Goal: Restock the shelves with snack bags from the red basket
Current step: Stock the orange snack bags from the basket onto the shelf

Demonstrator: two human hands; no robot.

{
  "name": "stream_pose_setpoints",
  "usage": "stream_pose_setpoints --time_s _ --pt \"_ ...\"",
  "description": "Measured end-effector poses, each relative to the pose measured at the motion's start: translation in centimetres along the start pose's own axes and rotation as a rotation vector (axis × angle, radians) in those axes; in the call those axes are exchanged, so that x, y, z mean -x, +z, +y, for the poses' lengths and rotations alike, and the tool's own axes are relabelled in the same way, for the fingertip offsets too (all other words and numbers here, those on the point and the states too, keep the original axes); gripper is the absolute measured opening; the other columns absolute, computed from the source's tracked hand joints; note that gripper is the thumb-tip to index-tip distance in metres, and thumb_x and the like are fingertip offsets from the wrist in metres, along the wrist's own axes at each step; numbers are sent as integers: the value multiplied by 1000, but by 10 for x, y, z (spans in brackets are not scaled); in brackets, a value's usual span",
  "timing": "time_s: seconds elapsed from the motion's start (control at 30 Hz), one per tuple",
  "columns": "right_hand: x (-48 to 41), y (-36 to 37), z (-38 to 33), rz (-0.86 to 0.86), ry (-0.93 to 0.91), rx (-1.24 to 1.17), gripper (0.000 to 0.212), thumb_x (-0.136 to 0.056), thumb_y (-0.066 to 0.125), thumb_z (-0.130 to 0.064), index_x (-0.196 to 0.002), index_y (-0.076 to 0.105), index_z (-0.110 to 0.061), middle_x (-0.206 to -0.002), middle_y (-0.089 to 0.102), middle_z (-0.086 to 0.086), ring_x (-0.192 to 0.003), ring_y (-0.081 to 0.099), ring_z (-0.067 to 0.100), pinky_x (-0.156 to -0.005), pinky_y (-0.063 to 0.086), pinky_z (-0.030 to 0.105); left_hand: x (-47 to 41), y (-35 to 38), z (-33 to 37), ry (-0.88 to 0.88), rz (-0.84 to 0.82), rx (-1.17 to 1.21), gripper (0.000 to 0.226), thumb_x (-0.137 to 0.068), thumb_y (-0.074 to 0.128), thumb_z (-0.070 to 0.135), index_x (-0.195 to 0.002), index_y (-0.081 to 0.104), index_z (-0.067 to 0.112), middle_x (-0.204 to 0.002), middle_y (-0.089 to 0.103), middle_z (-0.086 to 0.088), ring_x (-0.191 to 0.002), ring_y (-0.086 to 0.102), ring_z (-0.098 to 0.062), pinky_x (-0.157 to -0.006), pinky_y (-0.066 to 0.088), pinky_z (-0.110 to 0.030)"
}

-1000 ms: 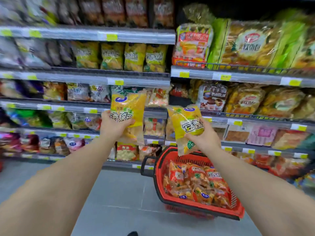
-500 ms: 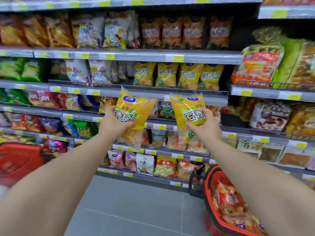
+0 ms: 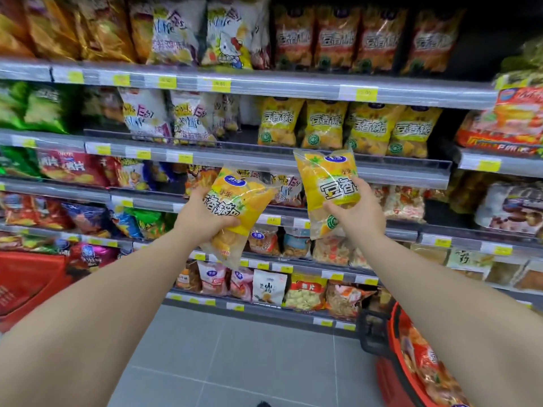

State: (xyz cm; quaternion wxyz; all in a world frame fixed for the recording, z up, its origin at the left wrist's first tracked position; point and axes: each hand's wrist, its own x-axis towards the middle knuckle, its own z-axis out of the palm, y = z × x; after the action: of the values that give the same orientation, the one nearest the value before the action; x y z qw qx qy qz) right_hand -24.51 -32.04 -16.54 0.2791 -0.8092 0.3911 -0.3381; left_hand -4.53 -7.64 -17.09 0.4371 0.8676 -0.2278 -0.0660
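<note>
My left hand [image 3: 202, 217] grips a yellow snack bag [image 3: 235, 207], tilted to the right. My right hand [image 3: 355, 215] grips a second yellow snack bag [image 3: 329, 186], held upright. Both bags hang in front of the shelves, just below a row of matching yellow bags [image 3: 346, 126] standing on the second shelf [image 3: 405, 168]. The red basket [image 3: 396, 365] stands on the floor at the lower right, partly hidden by my right forearm, with several orange snack bags [image 3: 426, 362] inside.
Shelves packed with snack bags fill the wall ahead, with yellow price tags along each edge. A red box or bin [image 3: 29, 283] sits at the left. Grey tiled floor [image 3: 249, 356] runs between me and the lowest shelf.
The view has tilted up and left, so the basket slid to the lower right corner. Both hands rose toward the shelf holding the yellow bags, each keeping its bag.
</note>
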Motion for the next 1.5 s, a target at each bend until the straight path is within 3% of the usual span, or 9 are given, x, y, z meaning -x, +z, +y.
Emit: stream_pose_setpoints --time_s 0.17,0.3,0.43,0.5,0.63,0.77,1.07,1.3,1.5 --pt "-46 53 -26 4 -37 -23 80 -72 69 -60 -141 34 -40 -142 46 -7 -124 47 20 -77 40 30 -70 -12 -6 44 -95 -158 106 -54 88 45 -140 33 20 -126 54 -5 -113 53 -29 -79 42 -33" --pt "-81 92 -52 -17 -65 -65 78 -73 69 -58 -140 35 -39 -135 52 -10 -115 52 17 -76 41 28 -125 -26 -7 44 -140 -184 103 -54 88 44 -138 33 22 -114 55 -1 -91 60 -20 -67 50 -31" --pt "-105 122 -79 -16 -24 -116 74 -68 71 -61 -131 38 -39 -89 52 -31 -71 51 -5 -52 35 18 -171 -35 -13 29 -262 -198 101 -54 89 40 -137 33 21 -110 55 -1 -80 62 -16 -52 48 -24" --pt "-115 135 -90 -25 -16 -114 74 -66 70 -63 -129 38 -39 -82 46 -32 -71 52 2 -51 35 20 -189 -35 -17 66 -311 -270 102 -55 89 41 -137 33 20 -113 54 0 -88 58 -17 -55 46 -23" --pt "-137 162 -112 -45 -26 -105 73 -67 70 -61 -132 43 -40 -118 58 -13 -104 55 15 -77 51 34 -222 -33 -30 95 -397 -321 103 -54 88 46 -138 35 20 -107 50 5 -90 52 -15 -62 41 -23" --pt "-157 191 -132 -19 -15 -139 71 -69 70 -59 -133 47 -40 -133 54 -9 -122 48 17 -95 46 37 -268 -41 -44 118 -548 -383 100 -53 88 49 -135 38 22 -116 51 7 -97 50 -14 -77 42 -27" --pt "-190 259 -185 107 41 -194 70 -71 69 -59 -134 50 -34 -137 52 -10 -127 45 16 -98 38 32 -347 -63 -48 354 -861 -506 101 -53 92 39 -135 34 30 -126 49 10 -113 51 -13 -86 39 -23" --pt "-189 273 -194 152 93 -176 72 -73 67 -60 -137 46 -35 -138 50 -8 -129 41 16 -97 38 33 -355 -63 -50 389 -880 -515 155 -37 89 60 -144 -22 44 -160 12 4 -142 26 -19 -111 31 -35" --pt "-181 270 -196 183 60 -210 73 -74 68 -58 -138 45 -33 -138 49 -8 -128 42 15 -94 37 30 -353 -55 -54 288 -898 -492 159 -37 90 58 -139 -31 45 -156 26 -7 -139 32 -25 -106 39 -44"
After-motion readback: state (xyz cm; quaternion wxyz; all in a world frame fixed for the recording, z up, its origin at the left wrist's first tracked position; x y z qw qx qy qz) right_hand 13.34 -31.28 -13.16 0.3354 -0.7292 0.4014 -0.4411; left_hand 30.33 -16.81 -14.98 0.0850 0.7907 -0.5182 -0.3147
